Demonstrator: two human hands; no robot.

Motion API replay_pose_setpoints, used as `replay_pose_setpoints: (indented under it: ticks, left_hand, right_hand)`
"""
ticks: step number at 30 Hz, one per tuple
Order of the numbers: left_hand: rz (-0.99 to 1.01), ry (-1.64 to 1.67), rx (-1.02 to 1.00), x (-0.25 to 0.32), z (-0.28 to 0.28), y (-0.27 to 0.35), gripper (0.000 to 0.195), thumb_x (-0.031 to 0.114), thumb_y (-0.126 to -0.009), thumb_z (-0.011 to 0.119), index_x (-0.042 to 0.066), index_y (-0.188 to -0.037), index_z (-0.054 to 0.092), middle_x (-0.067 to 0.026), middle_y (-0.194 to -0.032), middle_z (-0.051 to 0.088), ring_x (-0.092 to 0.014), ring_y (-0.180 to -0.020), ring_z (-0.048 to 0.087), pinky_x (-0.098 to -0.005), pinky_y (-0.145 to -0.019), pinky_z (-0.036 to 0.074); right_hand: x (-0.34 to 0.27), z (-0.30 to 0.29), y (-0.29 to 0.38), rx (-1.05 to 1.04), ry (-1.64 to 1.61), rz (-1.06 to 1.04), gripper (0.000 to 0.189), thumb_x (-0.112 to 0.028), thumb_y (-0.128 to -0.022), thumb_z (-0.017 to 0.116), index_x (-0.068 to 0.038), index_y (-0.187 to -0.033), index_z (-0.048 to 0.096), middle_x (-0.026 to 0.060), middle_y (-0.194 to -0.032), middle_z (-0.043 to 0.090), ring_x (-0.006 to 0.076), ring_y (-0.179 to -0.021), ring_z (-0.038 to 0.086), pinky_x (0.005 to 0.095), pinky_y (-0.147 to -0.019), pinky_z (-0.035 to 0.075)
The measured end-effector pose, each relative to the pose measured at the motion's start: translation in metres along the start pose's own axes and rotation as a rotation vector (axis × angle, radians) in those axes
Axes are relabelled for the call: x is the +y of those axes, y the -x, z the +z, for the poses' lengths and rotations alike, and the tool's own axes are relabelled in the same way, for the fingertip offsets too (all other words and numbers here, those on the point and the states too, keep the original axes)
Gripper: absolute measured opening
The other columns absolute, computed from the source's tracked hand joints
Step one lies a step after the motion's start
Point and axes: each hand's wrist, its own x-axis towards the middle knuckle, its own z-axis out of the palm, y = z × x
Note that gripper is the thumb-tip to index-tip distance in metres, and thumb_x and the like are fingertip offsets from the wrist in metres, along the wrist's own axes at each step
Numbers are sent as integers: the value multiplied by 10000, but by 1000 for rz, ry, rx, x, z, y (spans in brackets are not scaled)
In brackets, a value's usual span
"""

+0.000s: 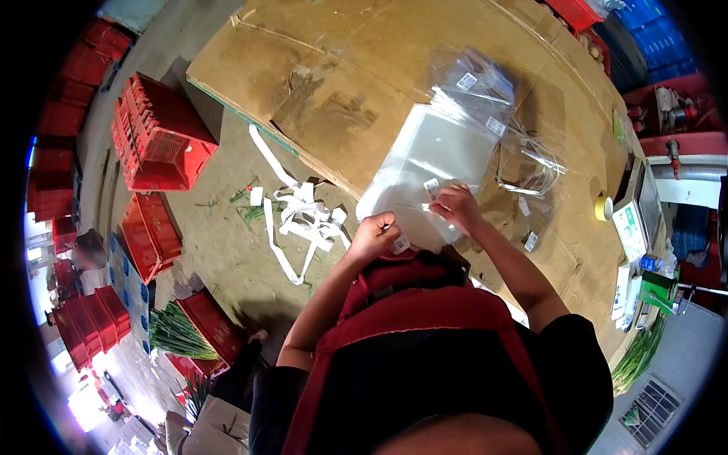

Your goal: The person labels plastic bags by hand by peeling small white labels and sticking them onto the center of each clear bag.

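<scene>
At the near edge of the cardboard-covered table (341, 131), a stack of clear plastic bags (438, 148) lies before me. My left hand (372, 236) is closed at the near left corner of the stack, beside a white printed label (400, 244); it seems to pinch a label or bag edge, too small to tell. My right hand (456, 209) is over the stack with bent fingers, a small white piece at its fingertips, close to another label (432, 189). More labelled clear bags (478, 79) lie at the far end of the stack, and loose clear wrapping (532, 165) lies to its right.
White strip backing (307, 216) lies tangled on the floor at left, near red crates (165, 136) and a crate of green onions (182, 335). A scale (634, 222) and a yellow tape roll (603, 209) stand at right. Another person (219, 426) is at lower left.
</scene>
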Motion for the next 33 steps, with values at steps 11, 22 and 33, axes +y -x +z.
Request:
replay_pose_setpoints:
  ticks: [11,22,33]
  left_hand:
    - [-147,59,-30,3,-1,-2,203,72,-811,522,38,-629,438,39,-570,409,-32,-551,382,-216,-481,345]
    - [-145,34,4,-14,-7,-2,171,83,-793,545,19,-648,481,8,-542,455,-46,-537,450,-230,-478,386]
    - [-119,-207,-103,5,3,-21,144,148,-819,599,23,-765,552,18,-609,496,-57,-590,440,-232,-541,389]
  right_hand:
    - [-7,-59,-32,-207,-675,379,138,-143,-749,674,-11,-786,658,46,-699,639,94,-667,573,241,-637,450]
    - [30,-122,-60,979,77,245,201,-148,-728,651,-48,-887,581,89,-800,588,233,-721,562,350,-627,421]
    - [-36,-13,-19,-280,-968,513,195,-116,-693,702,-27,-838,608,49,-678,602,160,-606,576,270,-603,448]
